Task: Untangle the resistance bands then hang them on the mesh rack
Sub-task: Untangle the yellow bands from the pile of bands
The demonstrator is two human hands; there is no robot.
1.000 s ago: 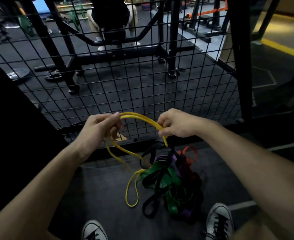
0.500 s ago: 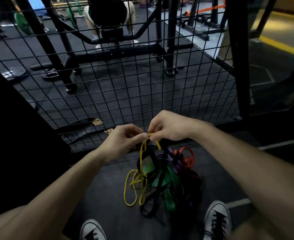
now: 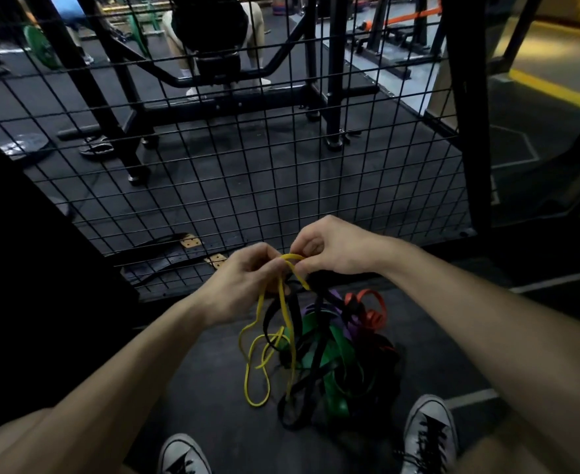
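Observation:
A thin yellow resistance band (image 3: 283, 313) hangs in loops from both my hands, its lower loops trailing on the floor. My left hand (image 3: 244, 282) and my right hand (image 3: 333, 248) pinch its top bend close together, almost touching. Below them a tangled heap lies on the dark floor: green bands (image 3: 336, 357), black bands (image 3: 302, 388), a purple band (image 3: 345, 318) and an orange-red band (image 3: 370, 307). The yellow band still runs through the black ones. The black mesh rack (image 3: 281, 172) stands upright just beyond my hands.
My two grey sneakers (image 3: 428, 432) stand on the floor at the bottom, either side of the heap. A thick black post (image 3: 466, 114) frames the mesh on the right. Behind the mesh are gym machines and a seated person (image 3: 213, 35). A black belt (image 3: 165, 258) lies by the mesh base.
My hands, first apart with the yellow band stretched in an arch between them, have come together and lowered toward the heap. The band now hangs down in slack loops.

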